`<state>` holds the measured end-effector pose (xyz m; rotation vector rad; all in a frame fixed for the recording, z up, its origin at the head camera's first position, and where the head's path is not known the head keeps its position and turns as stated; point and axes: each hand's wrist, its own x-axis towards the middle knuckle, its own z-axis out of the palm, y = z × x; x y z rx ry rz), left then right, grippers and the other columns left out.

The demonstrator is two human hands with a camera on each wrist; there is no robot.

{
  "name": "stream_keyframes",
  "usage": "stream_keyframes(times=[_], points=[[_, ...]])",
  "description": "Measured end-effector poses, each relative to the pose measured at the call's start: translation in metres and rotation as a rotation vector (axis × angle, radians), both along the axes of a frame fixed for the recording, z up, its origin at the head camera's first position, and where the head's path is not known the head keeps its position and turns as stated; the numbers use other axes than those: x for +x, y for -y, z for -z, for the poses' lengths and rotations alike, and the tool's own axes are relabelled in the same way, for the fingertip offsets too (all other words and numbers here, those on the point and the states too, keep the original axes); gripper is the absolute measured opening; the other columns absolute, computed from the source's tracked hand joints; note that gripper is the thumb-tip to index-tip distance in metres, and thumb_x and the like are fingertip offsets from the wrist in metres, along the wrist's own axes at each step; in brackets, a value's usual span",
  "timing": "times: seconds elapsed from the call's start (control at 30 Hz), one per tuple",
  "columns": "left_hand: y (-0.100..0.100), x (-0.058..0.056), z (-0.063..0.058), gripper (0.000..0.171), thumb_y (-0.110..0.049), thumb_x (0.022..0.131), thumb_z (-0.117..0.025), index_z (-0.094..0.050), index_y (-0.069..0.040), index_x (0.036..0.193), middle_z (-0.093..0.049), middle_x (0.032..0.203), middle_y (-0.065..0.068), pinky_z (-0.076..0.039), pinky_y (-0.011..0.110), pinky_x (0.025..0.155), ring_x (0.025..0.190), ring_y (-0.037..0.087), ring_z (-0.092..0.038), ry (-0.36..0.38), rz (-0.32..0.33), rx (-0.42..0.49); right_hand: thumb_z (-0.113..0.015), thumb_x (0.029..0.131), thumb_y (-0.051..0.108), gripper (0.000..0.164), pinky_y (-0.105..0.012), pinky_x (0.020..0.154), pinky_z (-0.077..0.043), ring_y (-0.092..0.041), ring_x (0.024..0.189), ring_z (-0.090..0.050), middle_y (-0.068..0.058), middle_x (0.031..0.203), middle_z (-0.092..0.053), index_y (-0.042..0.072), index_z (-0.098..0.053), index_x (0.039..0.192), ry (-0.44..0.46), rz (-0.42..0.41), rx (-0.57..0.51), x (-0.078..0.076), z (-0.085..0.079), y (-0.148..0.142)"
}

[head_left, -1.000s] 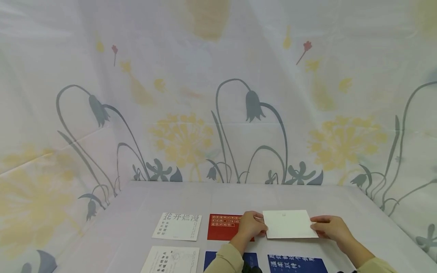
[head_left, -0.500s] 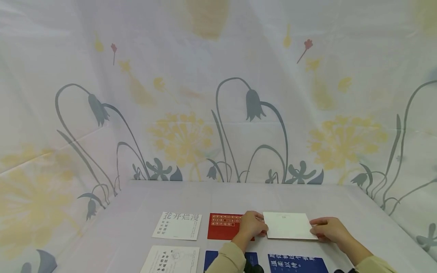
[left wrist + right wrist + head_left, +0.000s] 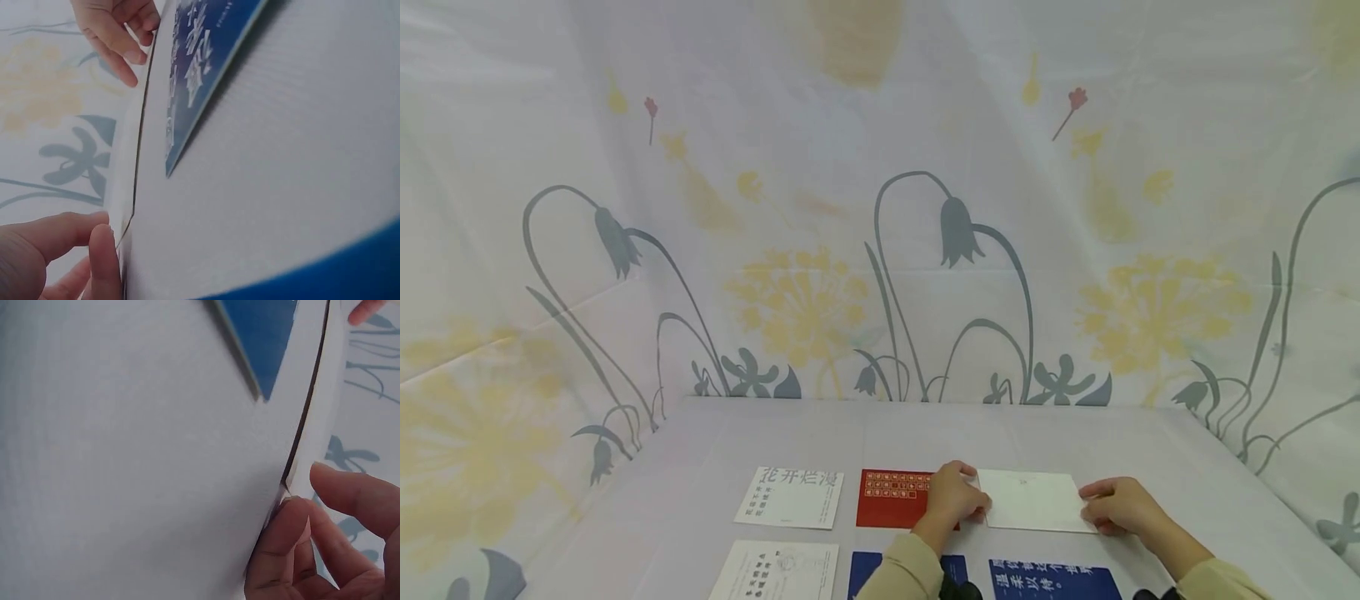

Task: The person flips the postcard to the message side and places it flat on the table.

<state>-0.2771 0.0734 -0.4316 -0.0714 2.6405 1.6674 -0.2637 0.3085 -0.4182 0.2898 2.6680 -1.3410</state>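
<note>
A white card [image 3: 1037,500] with a small faint mark near its top edge lies low over the table, at the right end of the far row of cards. My left hand [image 3: 954,502] pinches its left end, and the wrist partly covers the red card [image 3: 887,498] beside it. At the other end, my right hand [image 3: 1120,507] has thumb and fingers around the near right corner. The right wrist view shows that thumb against the card's corner, with the index finger above. A thin dark gap runs under the card's near edge [image 3: 139,144].
Nearer to me lie two dark blue cards, one [image 3: 1052,581] at right and one [image 3: 955,568] partly behind my left sleeve. Two white printed cards [image 3: 790,498] stand in the left column. A flower-patterned cloth [image 3: 805,208] hangs behind the table [image 3: 775,425].
The white card has come down and slightly toward me, and now looks flatter against the table. Both hands stay at its ends, the right one shifting slightly. The other cards have not moved.
</note>
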Motion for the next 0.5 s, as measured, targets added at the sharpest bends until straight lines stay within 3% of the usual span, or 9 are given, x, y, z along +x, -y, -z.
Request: stream_keyframes(times=[0.23,0.5], points=[[0.005,-0.002,-0.005,0.03,-0.006,0.073,-0.078,-0.062,-0.006,0.099,-0.056,0.065,0.002,-0.051,0.023,0.05,0.049,0.011,-0.057,0.034,0.052,0.085,-0.068,0.076,0.004,0.043,-0.029,0.059,-0.05,-0.017,0.065,-0.054,-0.006,0.081,-0.059,-0.014,-0.054,0.113,-0.041,-0.024,-0.013,0.003,-0.006,0.001],[0.011,0.003,-0.015,0.032,-0.005,0.073,-0.078,-0.063,-0.007,0.1,-0.056,0.07,0.001,-0.053,0.025,0.052,0.052,0.013,-0.059,0.03,0.102,0.13,-0.069,0.079,0.008,0.041,-0.034,0.067,-0.053,-0.018,0.077,-0.054,-0.007,0.087,-0.058,-0.011,-0.056,0.113,-0.088,-0.053,0.001,0.011,-0.014,0.001]])
